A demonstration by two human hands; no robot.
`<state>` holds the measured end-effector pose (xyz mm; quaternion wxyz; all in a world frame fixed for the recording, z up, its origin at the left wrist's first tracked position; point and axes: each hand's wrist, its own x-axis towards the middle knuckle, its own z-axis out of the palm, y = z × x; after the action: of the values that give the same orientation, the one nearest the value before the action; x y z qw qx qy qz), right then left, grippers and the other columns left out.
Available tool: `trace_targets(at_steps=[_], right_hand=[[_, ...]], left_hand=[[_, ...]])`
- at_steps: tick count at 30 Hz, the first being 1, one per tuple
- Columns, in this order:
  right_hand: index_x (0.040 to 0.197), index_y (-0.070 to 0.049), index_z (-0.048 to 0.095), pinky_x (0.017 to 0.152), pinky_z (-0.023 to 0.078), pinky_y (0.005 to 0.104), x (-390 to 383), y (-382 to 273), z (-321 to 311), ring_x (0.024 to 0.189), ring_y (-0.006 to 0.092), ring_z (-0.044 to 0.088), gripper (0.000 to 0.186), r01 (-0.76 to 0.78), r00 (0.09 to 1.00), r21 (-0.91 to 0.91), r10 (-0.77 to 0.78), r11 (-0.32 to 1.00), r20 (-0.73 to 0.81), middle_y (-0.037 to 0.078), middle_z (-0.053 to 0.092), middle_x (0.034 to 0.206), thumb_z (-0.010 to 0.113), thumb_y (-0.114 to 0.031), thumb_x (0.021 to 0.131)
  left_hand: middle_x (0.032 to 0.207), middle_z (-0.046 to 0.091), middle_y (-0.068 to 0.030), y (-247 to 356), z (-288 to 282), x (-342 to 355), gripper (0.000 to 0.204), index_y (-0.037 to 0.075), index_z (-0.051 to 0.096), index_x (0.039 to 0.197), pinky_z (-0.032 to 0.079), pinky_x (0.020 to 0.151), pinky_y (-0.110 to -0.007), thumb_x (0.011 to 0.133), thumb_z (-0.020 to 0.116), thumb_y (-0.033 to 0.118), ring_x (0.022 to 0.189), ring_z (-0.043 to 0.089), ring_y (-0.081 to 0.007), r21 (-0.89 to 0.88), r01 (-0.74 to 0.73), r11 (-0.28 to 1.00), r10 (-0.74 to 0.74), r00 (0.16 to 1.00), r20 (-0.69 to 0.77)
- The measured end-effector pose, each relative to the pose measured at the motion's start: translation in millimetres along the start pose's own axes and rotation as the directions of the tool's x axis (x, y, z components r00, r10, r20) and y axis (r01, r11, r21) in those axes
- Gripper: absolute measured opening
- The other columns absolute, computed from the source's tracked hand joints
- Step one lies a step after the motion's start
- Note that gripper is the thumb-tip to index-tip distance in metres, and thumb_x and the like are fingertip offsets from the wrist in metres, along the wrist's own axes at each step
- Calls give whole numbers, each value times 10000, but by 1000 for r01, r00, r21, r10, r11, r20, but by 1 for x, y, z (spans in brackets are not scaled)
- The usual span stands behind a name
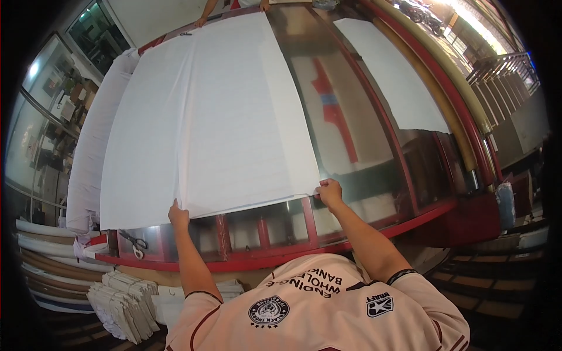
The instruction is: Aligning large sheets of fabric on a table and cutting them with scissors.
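Observation:
A wide sheet of white fabric (234, 117) covers the left and middle of a glass-topped table with a red frame (281, 250). My left hand (178, 215) pinches its front edge, where a long fold runs away from me to the far side. At the front right corner of the sheet, my right hand (329, 193) is closed on the fabric. Across the table a co-worker's two hands, one at the far edge (201, 22) and another further right (264, 6), touch the sheet's far end.
Dark-handled scissors (136, 241) lie near the table's front left corner. A thick white fabric roll (93, 140) runs along the left side. A smaller white sheet (395, 76) and long rolls (430, 76) are on the right. Bundled white stacks (124, 301) sit below.

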<state>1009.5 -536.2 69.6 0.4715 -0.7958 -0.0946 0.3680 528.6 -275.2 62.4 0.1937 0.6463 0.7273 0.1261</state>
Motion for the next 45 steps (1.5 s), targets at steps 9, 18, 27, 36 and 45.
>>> trace_targets(at_steps=[9,18,27,36,45], right_hand=[[1056,48,589,593,614,310,-1,6,2,705,198,690,287,98,994,-102,-102,990,-36,116,644,905,700,0,796],[1062,21,555,700,593,381,-6,16,0,788,277,696,369,196,970,-377,-235,905,-62,145,662,916,745,-83,763],[1024,10,536,578,561,342,9,34,3,580,220,679,365,290,927,-476,-368,830,-77,102,629,761,752,-90,748],[1001,3,552,650,561,375,-3,24,-1,656,262,681,358,278,930,-497,-360,822,-74,121,643,782,754,-135,740],[1024,-11,574,782,541,417,-10,16,-4,816,328,683,428,268,930,-545,-360,795,-69,157,679,852,771,-210,701]], left_hand=[[1154,650,-266,-13,11,6,732,14,478,1438,510,980,-461,732,664,80,1090,634,-427,179,-100,979,95,995,36],[1211,629,-253,3,1,-19,783,29,408,1487,507,993,-438,739,639,31,1130,619,-411,183,-103,978,92,994,64],[1389,553,-209,1,-2,-29,794,36,387,1497,471,1051,-422,739,603,-55,1237,563,-399,62,-135,989,131,989,68],[1450,492,-209,-4,-1,-32,799,35,362,1506,448,1079,-430,749,602,-49,1268,533,-401,71,-180,981,174,981,85],[1451,500,-184,-7,4,-37,778,52,355,1513,447,1075,-441,774,579,-34,1263,533,-411,64,-168,984,162,982,95]])
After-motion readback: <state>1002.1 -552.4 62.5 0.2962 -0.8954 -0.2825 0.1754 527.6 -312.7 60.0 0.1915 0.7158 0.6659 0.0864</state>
